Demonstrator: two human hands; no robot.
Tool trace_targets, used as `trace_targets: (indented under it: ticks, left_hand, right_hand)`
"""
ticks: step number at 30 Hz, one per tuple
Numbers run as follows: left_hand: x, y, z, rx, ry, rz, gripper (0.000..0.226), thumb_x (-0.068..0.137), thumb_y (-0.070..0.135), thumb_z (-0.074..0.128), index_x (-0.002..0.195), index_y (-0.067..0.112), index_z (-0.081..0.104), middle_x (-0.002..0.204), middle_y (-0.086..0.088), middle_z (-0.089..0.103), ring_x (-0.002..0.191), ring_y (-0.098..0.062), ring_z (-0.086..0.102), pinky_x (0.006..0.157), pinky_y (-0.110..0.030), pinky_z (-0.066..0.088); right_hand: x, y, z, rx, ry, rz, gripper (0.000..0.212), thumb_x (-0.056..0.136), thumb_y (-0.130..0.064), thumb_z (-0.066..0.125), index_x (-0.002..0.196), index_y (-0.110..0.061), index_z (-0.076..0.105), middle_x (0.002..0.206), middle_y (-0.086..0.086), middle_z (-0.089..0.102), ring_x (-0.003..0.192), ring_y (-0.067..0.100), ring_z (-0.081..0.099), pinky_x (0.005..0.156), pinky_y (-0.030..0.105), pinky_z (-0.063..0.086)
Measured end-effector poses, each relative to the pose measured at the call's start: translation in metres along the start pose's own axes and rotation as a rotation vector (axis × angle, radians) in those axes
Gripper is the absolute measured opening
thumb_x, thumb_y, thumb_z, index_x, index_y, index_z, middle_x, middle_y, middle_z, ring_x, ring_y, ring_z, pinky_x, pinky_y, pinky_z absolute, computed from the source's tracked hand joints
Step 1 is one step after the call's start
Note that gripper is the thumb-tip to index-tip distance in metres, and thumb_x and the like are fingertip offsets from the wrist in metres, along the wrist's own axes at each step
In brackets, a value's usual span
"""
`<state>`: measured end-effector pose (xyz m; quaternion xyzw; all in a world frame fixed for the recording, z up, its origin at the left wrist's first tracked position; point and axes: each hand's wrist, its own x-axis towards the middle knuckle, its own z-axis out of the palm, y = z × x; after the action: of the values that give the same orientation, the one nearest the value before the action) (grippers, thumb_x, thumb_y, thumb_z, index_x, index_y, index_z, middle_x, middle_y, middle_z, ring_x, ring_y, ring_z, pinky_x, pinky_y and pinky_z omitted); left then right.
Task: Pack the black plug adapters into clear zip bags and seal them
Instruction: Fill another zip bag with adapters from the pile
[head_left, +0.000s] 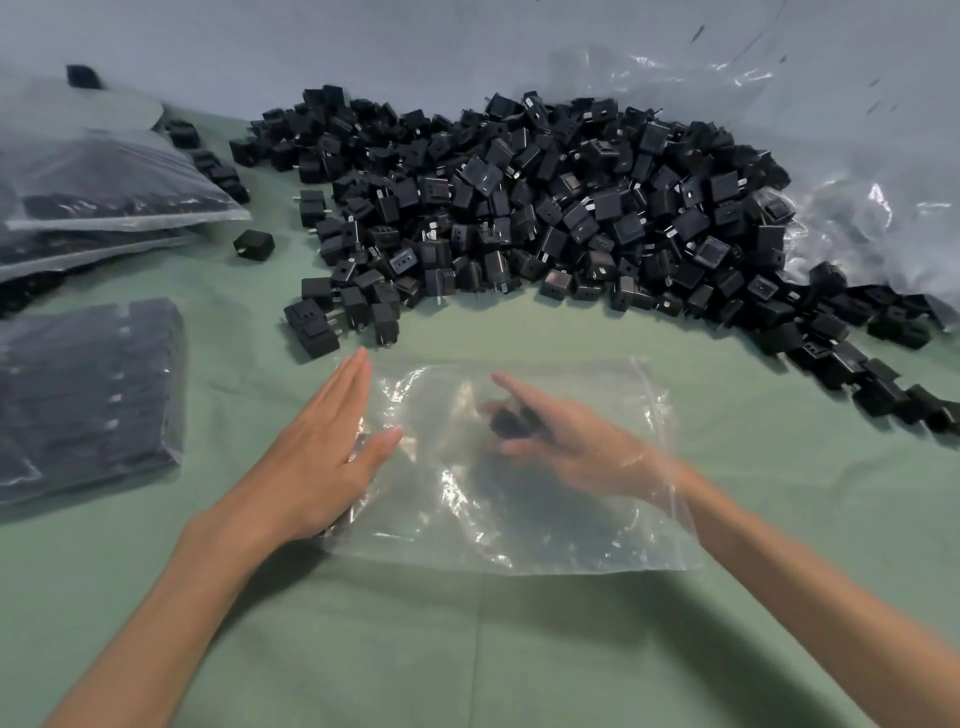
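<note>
A clear zip bag (498, 525) lies flat on the green cloth in front of me, its zip strip along the right edge. My left hand (317, 452) rests flat with straight fingers on the bag's left edge. My right hand (561, 441) is inside the bag, reaching in from the right, blurred, and it holds a black plug adapter (511, 422) between thumb and fingers. A big heap of loose black plug adapters (519, 208) fills the cloth beyond the bag.
Filled clear bags of adapters (93, 395) lie at the left, with more stacked at the far left (104, 182). A large crumpled plastic sheet (857, 182) rises at the back right. A few stray adapters (253, 242) lie between the heap and the bags.
</note>
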<state>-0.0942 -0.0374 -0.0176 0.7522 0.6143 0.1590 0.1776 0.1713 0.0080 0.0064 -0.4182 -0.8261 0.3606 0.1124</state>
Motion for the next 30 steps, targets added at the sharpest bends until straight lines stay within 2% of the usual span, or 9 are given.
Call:
trace_targets:
  ticks: [3,5,9,14,19,21,24,27,30]
  left_hand:
    - [-0.002,0.002,-0.001,-0.036,0.006,-0.007,0.086,0.084,0.066,0.021,0.148,0.027,-0.022,0.153,0.020,-0.028,0.134,0.015,-0.024,0.099,0.001,-0.016]
    - [-0.003,0.003,-0.002,-0.033,-0.004,-0.005,0.086,0.085,0.065,0.023,0.147,0.028,-0.024,0.152,0.019,-0.030,0.134,0.014,-0.026,0.101,-0.002,-0.016]
    - [-0.004,0.004,-0.002,0.022,-0.026,0.000,0.092,0.078,0.071,0.017,0.147,0.025,-0.024,0.152,0.016,-0.033,0.135,0.010,-0.028,0.111,-0.013,-0.013]
    - [-0.005,0.008,-0.003,0.108,-0.043,-0.014,0.088,0.078,0.071,0.008,0.145,0.023,-0.024,0.153,0.012,-0.031,0.135,0.006,-0.031,0.116,-0.025,-0.014]
    - [-0.005,0.011,-0.003,0.267,-0.046,-0.144,0.090,0.076,0.071,-0.003,0.147,0.018,-0.023,0.150,0.008,-0.033,0.137,-0.003,-0.032,0.118,-0.039,-0.011]
    - [-0.005,0.012,-0.003,0.270,-0.043,-0.196,0.089,0.081,0.070,0.002,0.148,0.016,-0.021,0.152,0.007,-0.031,0.137,-0.003,-0.030,0.119,-0.040,-0.008]
    - [-0.006,0.014,-0.004,0.275,-0.044,-0.198,0.089,0.082,0.069,0.005,0.148,0.016,-0.022,0.154,0.005,-0.030,0.138,-0.004,-0.029,0.119,-0.041,-0.008]
    - [-0.007,0.016,-0.008,0.327,-0.071,-0.184,0.091,0.078,0.070,-0.003,0.149,0.015,-0.020,0.154,0.004,-0.030,0.139,-0.006,-0.030,0.118,-0.043,-0.010]
    - [-0.009,0.026,-0.015,0.375,0.036,-0.081,0.086,0.087,0.067,-0.005,0.153,0.011,-0.003,0.160,0.000,-0.014,0.144,-0.009,-0.020,0.119,-0.041,-0.007]
  right_hand:
    - [0.025,-0.015,0.004,-0.092,0.099,-0.166,0.045,0.094,-0.022,0.053,0.134,-0.002,0.050,0.110,0.015,0.068,0.092,0.017,0.065,0.089,0.026,0.049]
    - [0.038,-0.025,0.006,-0.074,0.086,-0.223,0.043,0.091,-0.032,0.045,0.119,-0.002,0.060,0.108,0.010,0.070,0.094,0.018,0.068,0.085,0.030,0.054]
    - [0.061,-0.025,0.020,-0.291,0.079,-0.134,0.054,0.090,-0.038,0.035,0.133,-0.010,0.052,0.118,0.014,0.065,0.103,0.030,0.064,0.091,0.042,0.051]
    - [0.067,-0.029,0.045,-0.119,0.197,-0.395,0.034,0.096,-0.016,0.044,0.121,0.002,0.060,0.116,0.016,0.066,0.099,0.009,0.059,0.095,0.007,0.038]
    - [0.053,-0.004,0.050,-0.145,0.289,-0.263,0.022,0.100,-0.024,0.045,0.108,-0.017,0.064,0.106,0.006,0.057,0.088,0.001,0.048,0.086,0.022,0.045]
    - [0.045,0.004,0.047,-0.145,0.331,-0.180,0.023,0.100,-0.020,0.047,0.105,-0.011,0.068,0.097,0.003,0.060,0.083,0.010,0.054,0.081,0.025,0.049]
    - [0.039,0.000,0.040,-0.132,0.268,-0.139,0.028,0.100,-0.026,0.046,0.113,-0.010,0.065,0.103,0.001,0.062,0.090,0.014,0.058,0.085,0.025,0.047]
    - [0.042,-0.007,0.029,-0.114,0.093,-0.125,0.043,0.096,-0.043,0.047,0.136,-0.027,0.048,0.119,-0.006,0.060,0.103,0.005,0.056,0.090,0.022,0.042]
    - [0.046,-0.013,0.025,-0.011,0.058,-0.246,0.035,0.093,-0.040,0.058,0.123,-0.025,0.060,0.103,-0.009,0.064,0.083,0.001,0.060,0.068,0.017,0.049]
